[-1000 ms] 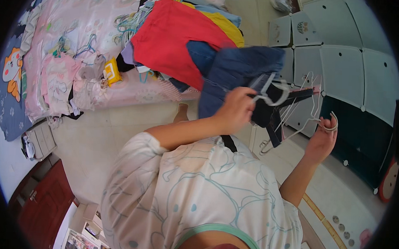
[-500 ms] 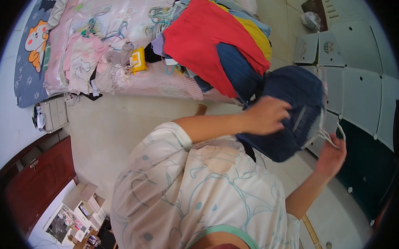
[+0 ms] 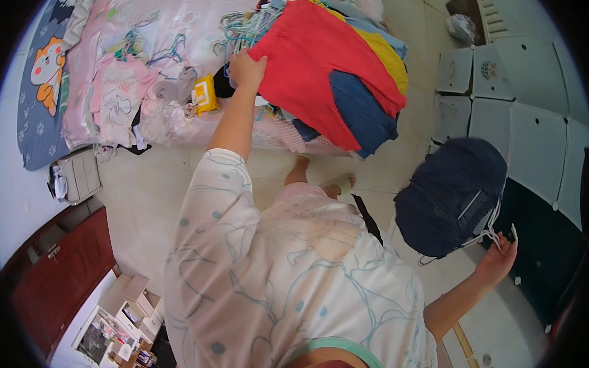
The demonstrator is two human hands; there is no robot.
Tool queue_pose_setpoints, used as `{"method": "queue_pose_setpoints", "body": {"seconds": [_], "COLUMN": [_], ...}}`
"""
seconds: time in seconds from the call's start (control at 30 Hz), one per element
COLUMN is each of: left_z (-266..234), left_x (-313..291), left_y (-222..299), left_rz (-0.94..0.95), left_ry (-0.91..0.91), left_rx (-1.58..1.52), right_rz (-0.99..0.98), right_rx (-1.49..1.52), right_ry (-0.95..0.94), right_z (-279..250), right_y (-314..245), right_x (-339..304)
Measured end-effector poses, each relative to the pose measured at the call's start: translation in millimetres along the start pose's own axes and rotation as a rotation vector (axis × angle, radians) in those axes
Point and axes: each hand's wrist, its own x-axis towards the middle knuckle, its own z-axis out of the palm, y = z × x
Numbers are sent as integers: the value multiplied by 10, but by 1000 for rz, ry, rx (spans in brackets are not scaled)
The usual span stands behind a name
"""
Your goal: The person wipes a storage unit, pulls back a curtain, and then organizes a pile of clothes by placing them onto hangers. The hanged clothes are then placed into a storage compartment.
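My right hand (image 3: 497, 261) is closed around several white clothes hangers (image 3: 491, 231) by their hooks. Dark blue denim clothes (image 3: 451, 189) hang from them in a bunch, away from the bed. My left hand (image 3: 248, 70) reaches to the waist end of a pair of red trousers (image 3: 310, 62) on the bed, its thumb on the red cloth; its other fingers are partly hidden. The trousers lie on top of a clothes pile, over blue jeans (image 3: 364, 115) and a yellow garment (image 3: 385, 52). Just beyond my left hand is a tangle of loose hangers (image 3: 243, 30).
A yellow packet (image 3: 205, 94) and small pink clothes (image 3: 121, 97) lie on the pink bedspread (image 3: 190, 5). At the right stand white cabinet panels (image 3: 536, 137) and a dark green one (image 3: 535, 247). Below the bed is a tiled floor (image 3: 158, 192).
My left hand has gone from the hanging denim clothes to the red trousers' waist end. My right hand has moved slightly down, and the denim bunch now hangs apart from the bed.
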Motion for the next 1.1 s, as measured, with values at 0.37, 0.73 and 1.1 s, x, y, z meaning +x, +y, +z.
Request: {"method": "queue_pose_setpoints", "body": {"seconds": [0.37,0.73,1.1], "left_z": [-563,-2249,-2245], "left_x": [-1331,-2231,-1358], "left_y": [433,-839,-1858], "left_rz": [549,243,-70], "left_ry": [-463,-808,-238], "left_rx": [-713,-512,-193], "right_rz": [-49,-95,-89], "right_rx": [-7,-89,-105], "right_ry": [107,28,-86], "right_z": [-409,-321,172], "right_y": [-106,177,420], "right_x": [220,664,743]}}
